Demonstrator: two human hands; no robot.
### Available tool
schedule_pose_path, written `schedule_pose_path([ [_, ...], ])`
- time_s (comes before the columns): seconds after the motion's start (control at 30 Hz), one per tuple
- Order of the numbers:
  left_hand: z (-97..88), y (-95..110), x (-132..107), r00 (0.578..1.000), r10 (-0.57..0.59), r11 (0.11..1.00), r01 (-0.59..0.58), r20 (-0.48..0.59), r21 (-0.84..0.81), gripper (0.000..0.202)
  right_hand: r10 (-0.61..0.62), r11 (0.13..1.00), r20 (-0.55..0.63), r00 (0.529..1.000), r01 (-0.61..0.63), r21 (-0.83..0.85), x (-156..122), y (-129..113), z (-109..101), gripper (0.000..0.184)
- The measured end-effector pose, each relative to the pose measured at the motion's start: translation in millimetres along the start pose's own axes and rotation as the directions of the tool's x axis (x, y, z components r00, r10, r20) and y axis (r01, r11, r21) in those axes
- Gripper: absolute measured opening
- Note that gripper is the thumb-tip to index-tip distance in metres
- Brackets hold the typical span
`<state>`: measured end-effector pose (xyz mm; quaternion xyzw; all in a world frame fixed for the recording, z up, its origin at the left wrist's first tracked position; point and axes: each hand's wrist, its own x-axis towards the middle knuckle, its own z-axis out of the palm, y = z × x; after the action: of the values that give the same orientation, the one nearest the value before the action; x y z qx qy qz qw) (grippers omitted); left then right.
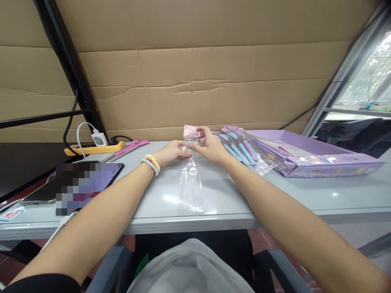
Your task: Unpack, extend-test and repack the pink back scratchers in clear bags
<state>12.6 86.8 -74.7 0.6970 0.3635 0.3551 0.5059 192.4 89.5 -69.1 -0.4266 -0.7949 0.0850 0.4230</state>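
My left hand [172, 151] and my right hand [209, 145] meet over the middle of the grey table [305, 195]. Both pinch the top of a long clear plastic bag [191, 179] with a pink header card [191, 131]. The bag hangs down toward me and its lower end rests on the table. It looks empty. Beaded bracelets [152, 163] circle my left wrist.
Packaged blue and purple pens [241, 147] lie just right of my hands. A shallow purple box [305, 156] sits at the right. Pink pens [130, 147], a yellow power strip [94, 148] with a white charger and a blurred tablet [82, 183] lie at the left. Cardboard walls the back.
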Motion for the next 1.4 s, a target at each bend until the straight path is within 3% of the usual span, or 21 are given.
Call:
schedule_pose_path([
  [0.13,-0.7,0,-2,0.985,-0.020,0.999,0.012,0.169,0.048,0.019,0.004,1.000,0.077,0.997,-0.007,0.030,1,0,1,0.056],
  [0.2,-1.3,0,-1,0.982,-0.030,0.998,0.018,0.189,0.065,0.022,0.011,0.998,0.094,0.995,-0.017,0.062,2,1,3,0.052],
  [0.4,0.5,-3,3,0.997,0.039,0.999,-0.039,-0.063,-0.005,0.035,-0.003,0.997,0.193,0.981,-0.013,0.078,1,2,6,0.039],
  [0.5,0.6,-4,3,0.993,0.071,0.996,-0.076,-0.099,-0.047,0.030,0.006,0.997,0.179,0.984,-0.018,0.070,0,0,6,0.042],
  [0.73,-0.6,-3,-2,0.995,0.064,0.987,-0.074,0.074,0.142,0.021,0.012,0.999,0.138,0.990,-0.018,0.040,-1,1,4,0.045],
  [0.93,1.5,4,-6,0.995,-0.036,0.982,0.018,0.093,0.187,0.022,-0.011,0.998,0.163,0.987,0.001,0.060,1,5,5,0.053],
  [1.23,0.8,-3,0,0.973,-0.060,0.982,0.018,0.221,0.186,0.030,-0.017,0.999,0.183,0.983,0.010,0.038,2,9,3,0.045],
  [1.4,1.4,-2,-1,0.971,-0.054,0.965,-0.009,0.233,0.261,0.043,0.008,1.000,0.284,0.959,-0.014,0.018,0,9,1,0.043],
])
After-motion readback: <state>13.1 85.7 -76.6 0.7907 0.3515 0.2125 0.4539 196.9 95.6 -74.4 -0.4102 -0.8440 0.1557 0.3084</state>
